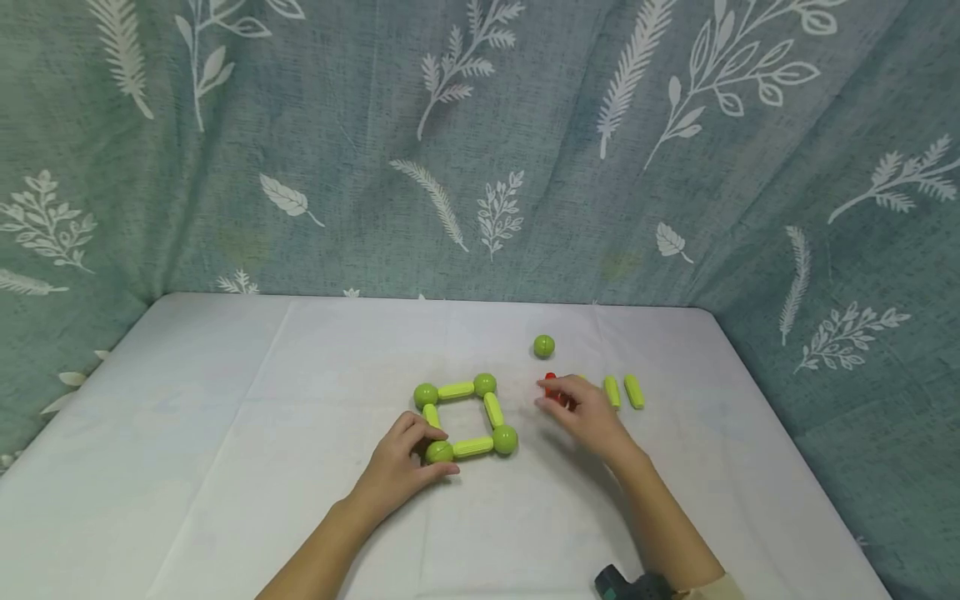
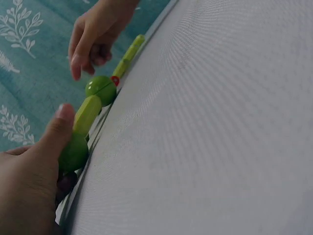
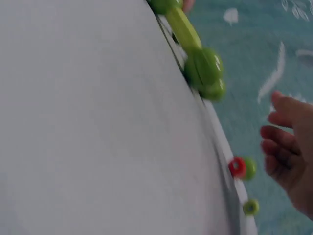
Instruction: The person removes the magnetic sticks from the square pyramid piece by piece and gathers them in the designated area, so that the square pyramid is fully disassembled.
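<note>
A four-sided frame of green balls joined by lime-green rods [image 1: 472,447] lies on the white table. My left hand [image 1: 401,462] grips the green ball [image 1: 439,452] at its near left corner. In the left wrist view, the thumb lies along one side of that ball [image 2: 73,154]. Above some short red rods [image 1: 551,388] hovers my right hand [image 1: 588,417], its fingers loosely bent and partly hiding them. The right wrist view shows a gap between those fingers and a red rod's end [image 3: 237,167], with nothing held in the hand.
A loose green ball [image 1: 543,346] sits behind the red rods. Several lime-green rods [image 1: 633,392] lie to the right of my right hand, one partly hidden by it. Leaf-patterned cloth [image 1: 480,167] hangs behind the table and down its sides.
</note>
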A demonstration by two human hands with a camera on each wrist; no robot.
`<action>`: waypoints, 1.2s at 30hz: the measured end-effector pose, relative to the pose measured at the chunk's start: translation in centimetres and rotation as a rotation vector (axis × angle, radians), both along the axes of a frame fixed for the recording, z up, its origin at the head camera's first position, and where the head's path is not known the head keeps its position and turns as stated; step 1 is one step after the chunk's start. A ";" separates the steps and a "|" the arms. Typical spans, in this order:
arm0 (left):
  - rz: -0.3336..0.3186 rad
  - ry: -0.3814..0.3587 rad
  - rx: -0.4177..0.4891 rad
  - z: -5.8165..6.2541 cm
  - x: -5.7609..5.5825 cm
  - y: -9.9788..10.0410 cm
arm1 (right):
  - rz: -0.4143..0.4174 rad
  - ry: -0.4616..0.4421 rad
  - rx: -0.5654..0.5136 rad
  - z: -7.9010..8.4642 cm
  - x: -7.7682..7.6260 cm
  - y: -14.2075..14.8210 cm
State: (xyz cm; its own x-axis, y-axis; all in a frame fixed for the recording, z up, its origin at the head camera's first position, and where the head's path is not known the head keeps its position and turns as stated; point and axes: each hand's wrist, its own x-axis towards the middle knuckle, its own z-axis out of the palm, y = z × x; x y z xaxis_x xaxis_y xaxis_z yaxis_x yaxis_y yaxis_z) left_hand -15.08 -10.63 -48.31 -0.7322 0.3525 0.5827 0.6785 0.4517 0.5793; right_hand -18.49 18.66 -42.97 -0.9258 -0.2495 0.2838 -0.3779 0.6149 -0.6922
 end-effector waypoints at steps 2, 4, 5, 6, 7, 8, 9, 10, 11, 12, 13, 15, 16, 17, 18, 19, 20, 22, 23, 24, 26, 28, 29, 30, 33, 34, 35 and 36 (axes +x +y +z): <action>-0.054 0.007 0.028 0.0 0.0 0.0 | 0.136 -0.080 0.006 -0.3 0.4 -1.1; -0.104 0.010 0.047 0.0 0.0 0.0 | 0.233 -0.143 0.047 -0.6 0.8 -2.1; -0.126 0.006 0.055 0.1 0.0 0.0 | 0.269 -0.156 0.068 -0.8 1.0 -2.4; -0.147 0.004 0.060 0.1 0.0 0.0 | 0.292 -0.160 0.092 -0.9 1.1 -2.7; -0.163 -0.001 0.062 0.1 0.0 0.0 | 0.304 -0.159 0.114 -1.1 1.3 -2.9; -0.173 -0.007 0.062 0.1 0.1 0.0 | 0.310 -0.149 0.134 -1.2 1.4 -3.1; -0.184 -0.013 0.064 0.2 0.1 0.1 | 0.311 -0.131 0.152 -1.4 1.5 -3.2; -0.191 -0.018 0.064 0.4 0.2 0.1 | 0.309 -0.117 0.162 -1.5 1.5 -3.2; -0.198 -0.023 0.063 0.5 0.3 0.2 | 0.309 -0.106 0.160 -1.6 1.6 -3.3; -0.204 -0.024 0.062 0.8 0.4 0.2 | 0.311 -0.094 0.155 -1.7 1.6 -3.3; -0.207 -0.027 0.061 1.1 0.6 0.3 | 0.320 -0.082 0.141 -1.9 1.6 -3.3; -0.206 -0.033 0.061 1.6 0.8 0.5 | 0.336 -0.056 0.124 -2.0 1.6 -3.3; -0.204 -0.035 0.061 1.8 0.9 0.5 | 0.343 -0.041 0.115 -2.1 1.6 -3.3; -0.201 -0.037 0.060 2.0 0.9 0.6 | 0.348 -0.026 0.109 -2.1 1.6 -3.4; -0.199 -0.040 0.059 2.0 0.9 0.6 | 0.352 -0.011 0.104 -2.1 1.6 -3.4; -0.196 -0.042 0.054 1.9 0.9 0.5 | 0.353 0.002 0.100 -2.2 1.6 -3.5; -0.194 -0.044 0.052 1.7 0.8 0.5 | 0.347 0.008 0.100 -2.1 1.6 -3.6; -0.194 -0.042 0.047 1.2 0.6 0.4 | 0.329 0.009 0.097 -2.1 1.6 -3.7; -0.195 -0.039 0.046 1.0 0.5 0.3 | 0.318 0.002 0.095 -2.1 1.6 -3.7; -0.198 -0.035 0.045 0.8 0.4 0.2 | 0.309 -0.016 0.088 -1.9 1.6 -3.7; -0.204 -0.023 0.046 0.4 0.1 0.1 | 0.294 -0.059 0.070 -1.6 1.5 -3.5; -0.207 -0.015 0.048 0.1 0.0 0.1 | 0.271 -0.104 0.031 -1.1 1.2 -2.9; -0.207 -0.013 0.048 0.1 -0.1 0.1 | 0.256 -0.116 0.010 -0.8 1.0 -2.6; -0.208 -0.014 0.047 0.0 -0.1 0.1 | 0.235 -0.128 -0.015 -0.5 0.8 -2.2; -0.202 -0.022 0.044 0.1 0.0 0.1 | 0.126 -0.168 -0.118 0.1 -0.3 -0.7; -0.202 -0.023 0.043 0.1 0.0 0.1 | 0.077 -0.183 -0.151 0.2 -0.7 -0.1; -0.202 -0.026 0.043 0.1 0.0 0.1 | 0.032 -0.202 -0.187 0.3 -1.2 0.5; -0.204 -0.027 0.043 0.1 0.0 0.2 | -0.010 -0.223 -0.222 0.4 -1.7 1.1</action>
State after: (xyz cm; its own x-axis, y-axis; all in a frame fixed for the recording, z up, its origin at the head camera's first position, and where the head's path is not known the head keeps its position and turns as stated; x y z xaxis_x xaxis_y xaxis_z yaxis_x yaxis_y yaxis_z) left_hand -15.05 -10.47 -48.18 -0.6638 0.4699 0.5819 0.7374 0.2813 0.6141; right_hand -20.24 19.72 -42.61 -0.9735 -0.1950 0.1198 -0.1963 0.4422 -0.8752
